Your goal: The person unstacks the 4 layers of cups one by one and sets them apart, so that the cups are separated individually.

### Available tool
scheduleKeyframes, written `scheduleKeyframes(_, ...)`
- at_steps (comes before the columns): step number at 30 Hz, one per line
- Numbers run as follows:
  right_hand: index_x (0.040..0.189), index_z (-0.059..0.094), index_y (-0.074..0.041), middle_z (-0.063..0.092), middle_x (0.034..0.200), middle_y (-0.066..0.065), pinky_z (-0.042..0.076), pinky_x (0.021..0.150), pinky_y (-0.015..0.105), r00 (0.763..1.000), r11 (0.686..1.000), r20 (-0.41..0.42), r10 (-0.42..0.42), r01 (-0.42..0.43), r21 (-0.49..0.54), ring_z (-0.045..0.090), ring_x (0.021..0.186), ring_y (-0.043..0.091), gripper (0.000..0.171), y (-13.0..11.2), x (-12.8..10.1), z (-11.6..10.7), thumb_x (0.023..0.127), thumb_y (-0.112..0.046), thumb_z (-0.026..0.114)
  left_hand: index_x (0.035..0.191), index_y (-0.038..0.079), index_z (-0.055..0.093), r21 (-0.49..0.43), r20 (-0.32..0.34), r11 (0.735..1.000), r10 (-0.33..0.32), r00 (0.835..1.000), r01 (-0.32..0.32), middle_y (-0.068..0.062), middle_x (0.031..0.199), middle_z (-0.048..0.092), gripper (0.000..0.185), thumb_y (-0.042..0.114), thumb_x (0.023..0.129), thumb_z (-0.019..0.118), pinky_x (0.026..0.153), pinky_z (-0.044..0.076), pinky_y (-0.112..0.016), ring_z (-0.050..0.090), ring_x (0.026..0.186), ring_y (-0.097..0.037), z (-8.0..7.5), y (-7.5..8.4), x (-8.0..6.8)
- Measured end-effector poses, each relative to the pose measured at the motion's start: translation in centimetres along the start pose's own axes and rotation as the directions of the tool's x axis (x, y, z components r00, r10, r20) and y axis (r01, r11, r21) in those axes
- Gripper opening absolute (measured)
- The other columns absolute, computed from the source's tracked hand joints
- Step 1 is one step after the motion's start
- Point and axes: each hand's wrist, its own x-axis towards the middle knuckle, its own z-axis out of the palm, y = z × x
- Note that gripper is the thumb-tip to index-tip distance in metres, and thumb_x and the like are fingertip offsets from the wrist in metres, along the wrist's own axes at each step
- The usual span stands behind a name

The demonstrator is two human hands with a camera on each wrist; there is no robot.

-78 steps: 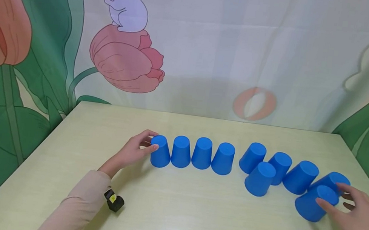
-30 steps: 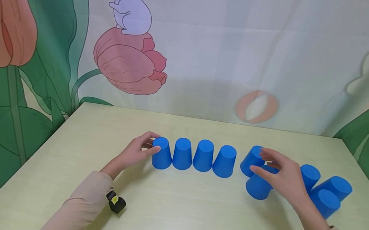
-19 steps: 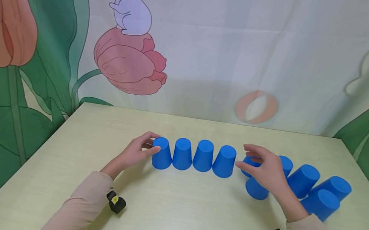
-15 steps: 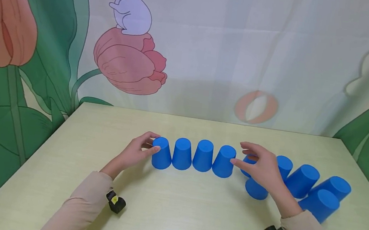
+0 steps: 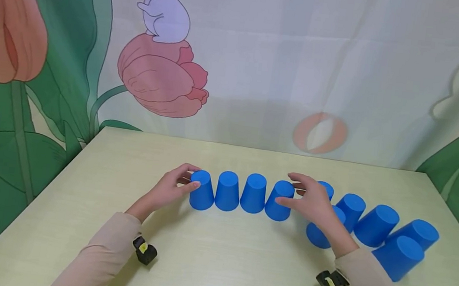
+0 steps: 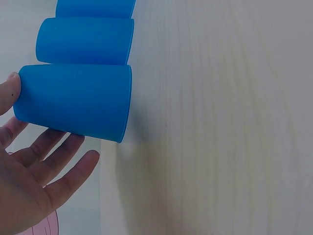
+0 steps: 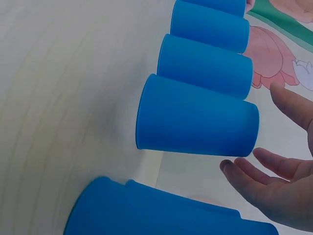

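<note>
1. Blue cups [image 5: 241,193]: four are lined upside down in a touching row mid-table [image 5: 215,264].
2. Left hand [image 5: 169,188]: the row's left end cup is touched, fingers relaxed.
3. Right hand [image 5: 312,202]: spread loose at the right end cup, nothing grasped.
4. Pale wood tabletop is backed by a flower-print curtain [image 5: 264,62].

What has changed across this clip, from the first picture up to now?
The right hand left the far-right cups and travelled left along the table to the four-cup row. It now sits at the row's right end cup, fingers open beside it; contact is unclear. The left hand stayed at the left end cup, and the row has not moved.
</note>
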Motion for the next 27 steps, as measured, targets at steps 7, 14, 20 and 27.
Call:
scheduleKeyframes(7, 0.133, 0.039, 0.003, 0.044, 0.131, 0.025, 0.044, 0.087, 0.052, 0.999, 0.998, 0.012, 0.03, -0.029, -0.054, 0.047, 0.113, 0.043, 0.068, -0.4, 0.5, 0.3, 0.079, -0.023, 0.072, 0.126, 0.012, 0.046, 0.009, -0.003, 1.0, 0.01, 1.0, -0.01, -0.016, 0.116, 0.055, 0.041, 0.027, 0.089, 0.059, 0.086, 0.046, -0.048, 0.053, 0.106, -0.034, 0.0, 0.1, 0.1)
scheduleKeyframes(14, 0.127, 0.045, 0.005, 0.051, 0.121, 0.027, 0.046, 0.084, 0.052, 0.999, 0.997, 0.0, 0.047, -0.047, -0.068, 0.052, 0.106, 0.042, 0.059, -0.2, 0.8, 0.8, 0.08, -0.022, 0.071, 0.126, 0.012, 0.046, 0.004, -0.005, 1.0, 0.009, 1.0, -0.009, -0.017, 0.117, 0.055, 0.042, 0.027, 0.089, 0.059, 0.086, 0.046, -0.048, 0.053, 0.106, -0.034, 0.1, 0.0, 0.3)
scheduleKeyframes(20, 0.124, 0.048, 0.005, 0.052, 0.12, 0.027, 0.046, 0.083, 0.052, 0.999, 0.997, -0.014, 0.035, -0.036, -0.067, 0.053, 0.105, 0.042, 0.056, -0.4, 0.6, 0.8, 0.08, -0.022, 0.071, 0.126, 0.013, 0.047, 0.008, -0.007, 1.0, -0.001, 1.0, 0.001, -0.016, 0.116, 0.056, 0.041, 0.027, 0.089, 0.059, 0.087, 0.046, -0.048, 0.053, 0.106, -0.034, 0.0, 0.2, 0.2)
scheduleKeyframes(27, 0.122, 0.05, 0.004, 0.057, 0.115, 0.024, 0.048, 0.081, 0.047, 0.998, 0.997, -0.059, -0.022, 0.017, -0.077, 0.056, 0.1, 0.037, 0.054, -0.8, -0.3, 0.3, 0.08, -0.022, 0.071, 0.125, 0.013, 0.047, 0.016, -0.008, 1.0, -0.01, 1.0, 0.01, -0.016, 0.116, 0.056, 0.04, 0.027, 0.089, 0.058, 0.086, 0.046, -0.048, 0.053, 0.106, -0.034, 0.0, 0.2, 0.0)
